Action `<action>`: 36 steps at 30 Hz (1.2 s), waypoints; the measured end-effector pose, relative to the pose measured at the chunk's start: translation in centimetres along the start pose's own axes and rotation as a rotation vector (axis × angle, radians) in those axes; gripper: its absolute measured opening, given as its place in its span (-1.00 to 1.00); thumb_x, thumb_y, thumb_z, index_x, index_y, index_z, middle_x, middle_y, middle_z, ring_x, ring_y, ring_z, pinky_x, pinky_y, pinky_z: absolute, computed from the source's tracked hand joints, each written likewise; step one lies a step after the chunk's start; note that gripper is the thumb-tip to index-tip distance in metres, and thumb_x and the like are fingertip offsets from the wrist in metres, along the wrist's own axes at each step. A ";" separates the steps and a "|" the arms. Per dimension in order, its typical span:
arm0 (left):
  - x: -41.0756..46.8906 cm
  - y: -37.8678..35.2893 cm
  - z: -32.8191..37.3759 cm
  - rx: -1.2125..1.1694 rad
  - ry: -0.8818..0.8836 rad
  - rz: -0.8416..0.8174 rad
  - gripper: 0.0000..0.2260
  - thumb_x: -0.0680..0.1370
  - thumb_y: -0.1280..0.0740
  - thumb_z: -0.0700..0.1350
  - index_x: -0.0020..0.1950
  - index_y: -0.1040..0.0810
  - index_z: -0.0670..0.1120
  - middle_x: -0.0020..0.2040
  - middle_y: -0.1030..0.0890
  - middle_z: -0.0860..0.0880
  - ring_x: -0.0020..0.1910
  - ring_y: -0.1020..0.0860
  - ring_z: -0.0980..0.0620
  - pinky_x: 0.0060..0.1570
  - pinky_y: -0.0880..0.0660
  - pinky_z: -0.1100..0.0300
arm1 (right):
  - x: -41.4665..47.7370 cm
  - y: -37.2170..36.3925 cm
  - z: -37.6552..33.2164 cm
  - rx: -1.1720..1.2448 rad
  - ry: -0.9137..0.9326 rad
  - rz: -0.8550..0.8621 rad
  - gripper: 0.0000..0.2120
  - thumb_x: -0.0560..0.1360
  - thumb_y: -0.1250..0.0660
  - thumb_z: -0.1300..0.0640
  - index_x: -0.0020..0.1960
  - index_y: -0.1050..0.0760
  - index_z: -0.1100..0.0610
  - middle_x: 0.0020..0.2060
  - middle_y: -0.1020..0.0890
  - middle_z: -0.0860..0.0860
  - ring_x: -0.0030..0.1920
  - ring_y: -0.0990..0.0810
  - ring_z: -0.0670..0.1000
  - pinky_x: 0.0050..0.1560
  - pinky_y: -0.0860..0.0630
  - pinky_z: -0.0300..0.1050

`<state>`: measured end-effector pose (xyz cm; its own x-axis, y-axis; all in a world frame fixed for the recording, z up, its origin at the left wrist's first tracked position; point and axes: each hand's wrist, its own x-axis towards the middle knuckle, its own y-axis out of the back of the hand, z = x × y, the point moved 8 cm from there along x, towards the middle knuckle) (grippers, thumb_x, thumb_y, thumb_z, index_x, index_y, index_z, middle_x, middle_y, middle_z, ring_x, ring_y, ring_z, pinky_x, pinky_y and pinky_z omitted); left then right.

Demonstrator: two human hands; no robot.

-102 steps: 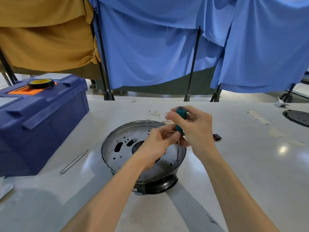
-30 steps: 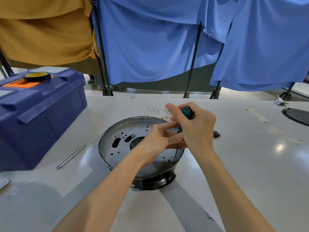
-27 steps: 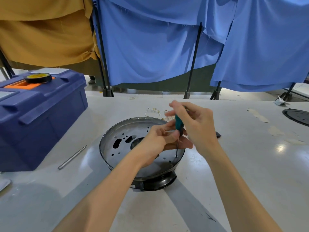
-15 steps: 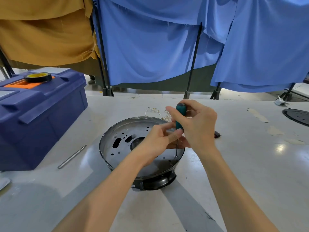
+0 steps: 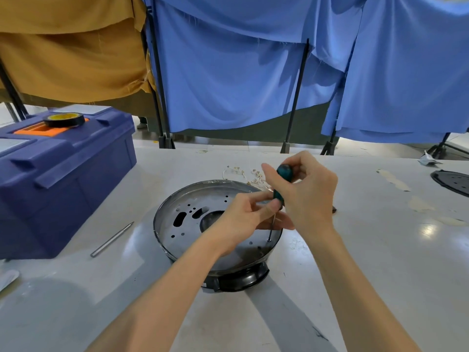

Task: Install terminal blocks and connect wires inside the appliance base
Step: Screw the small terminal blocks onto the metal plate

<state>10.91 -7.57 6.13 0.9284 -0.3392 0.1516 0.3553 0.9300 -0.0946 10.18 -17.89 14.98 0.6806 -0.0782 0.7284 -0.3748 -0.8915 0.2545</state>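
Observation:
The round metal appliance base (image 5: pixel 177 212) sits on the white table, with several holes in its floor and a black plastic part under its near side. My right hand (image 5: pixel 309 196) grips the green handle of a screwdriver (image 5: pixel 280 186). The thin shaft stands nearly upright with its tip on a screw near the base's right inner edge. My left hand (image 5: pixel 243 219) reaches over the base and pinches the lower end of the handle, steadying it. A bundle of pale wires with metal terminals (image 5: pixel 243 174) lies on the table just behind the base.
A large blue toolbox (image 5: pixel 58 179) with a roll of black tape (image 5: pixel 63 120) on its lid stands at the left. A metal rod (image 5: pixel 111 239) lies between toolbox and base. A black round plate (image 5: pixel 454 182) rests at the far right. Blue and mustard cloth screens hang behind the table.
My right hand's fingers have shifted round the screwdriver handle while the tip stays on the same screw. My left hand keeps its hold near the shaft. The base has not moved.

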 end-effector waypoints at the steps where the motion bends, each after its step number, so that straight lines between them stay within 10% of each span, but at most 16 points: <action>1: 0.0 -0.1 0.0 0.009 0.005 -0.014 -0.80 0.63 -0.23 -0.09 0.17 -0.58 -0.09 -0.01 -0.69 -0.20 0.00 -0.68 -0.10 0.00 -0.57 0.26 | 0.0 0.1 -0.2 -0.035 0.001 0.022 -0.66 0.37 -0.54 -0.03 -0.21 -0.52 0.22 -0.40 -0.52 -0.18 -0.29 -0.55 -0.09 -0.27 -0.49 -0.34; 7: -0.4 0.2 -0.3 -0.002 0.042 -0.060 -0.71 0.67 -0.11 -0.06 0.25 -0.52 -0.16 0.04 -0.68 -0.22 0.09 -0.65 -0.13 0.15 -0.55 0.12 | 0.8 -1.2 -0.5 0.281 -0.074 -0.370 -0.85 0.50 -0.41 0.11 0.03 -0.65 0.12 -0.13 -0.72 -0.05 -0.14 -0.71 -0.13 -0.11 -0.64 -0.24; 16: 0.1 -0.2 0.0 0.064 0.007 -0.022 -0.86 0.60 -0.30 -0.19 0.14 -0.54 -0.08 -0.10 -0.72 -0.15 -0.05 -0.69 -0.08 -0.02 -0.56 0.29 | -0.5 1.3 -0.1 -0.113 0.049 0.161 -0.69 0.42 -0.51 -0.02 -0.23 -0.56 0.22 -0.43 -0.52 -0.09 -0.43 -0.48 -0.11 -0.30 -0.51 -0.21; 19: 0.0 -0.2 -0.2 0.075 0.038 -0.024 -0.82 0.64 -0.21 -0.22 0.17 -0.55 -0.09 -0.07 -0.71 -0.17 -0.01 -0.68 -0.09 0.07 -0.57 0.22 | 0.1 0.4 0.6 -0.108 0.003 -0.030 -0.62 0.45 -0.44 -0.11 -0.26 -0.56 0.22 -0.43 -0.57 -0.01 -0.41 -0.53 -0.05 -0.25 -0.55 -0.13; 23: -0.1 -0.1 -0.5 0.064 0.048 -0.022 -0.78 0.67 -0.14 -0.21 0.23 -0.51 -0.17 -0.03 -0.69 -0.24 0.03 -0.67 -0.13 0.20 -0.53 0.08 | -0.6 -1.6 1.6 0.376 -0.141 -0.426 -0.78 0.55 -0.35 0.16 0.19 -0.56 0.08 -0.08 -0.72 -0.03 -0.13 -0.72 -0.04 -0.12 -0.64 -0.23; 26: -0.1 -0.1 -0.4 0.042 0.049 -0.033 -0.79 0.67 -0.15 -0.19 0.24 -0.51 -0.15 -0.02 -0.70 -0.21 0.04 -0.67 -0.12 0.18 -0.54 0.09 | -0.4 -1.2 1.9 0.374 -0.101 -0.352 -0.86 0.49 -0.43 0.14 0.03 -0.62 0.14 -0.19 -0.72 -0.05 -0.15 -0.72 -0.10 -0.17 -0.61 -0.30; 31: 0.0 0.1 -0.1 0.048 0.027 0.021 -0.83 0.61 -0.27 -0.19 0.19 -0.55 -0.13 -0.08 -0.71 -0.17 -0.06 -0.69 -0.08 -0.07 -0.57 0.30 | -0.8 -1.0 2.1 0.143 -0.123 -0.080 -0.56 0.38 -0.52 -0.08 -0.26 -0.52 0.31 -0.40 -0.63 0.17 -0.31 -0.64 0.23 -0.26 -0.58 0.16; 36: 0.0 0.4 -0.3 0.067 0.041 -0.003 -0.76 0.68 -0.11 -0.19 0.25 -0.48 -0.21 -0.04 -0.69 -0.24 0.01 -0.67 -0.13 0.11 -0.58 0.10 | -0.7 -2.5 2.5 0.504 -0.265 -0.420 -0.68 0.44 -0.43 0.00 0.16 -0.60 0.08 -0.05 -0.73 0.02 -0.07 -0.72 0.08 -0.11 -0.65 -0.15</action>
<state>11.08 -7.22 5.76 0.9314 -0.3466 0.1110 0.3515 0.9357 -0.0282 12.23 -16.70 12.26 0.8582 0.2687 0.4374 0.2465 -0.9631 0.1081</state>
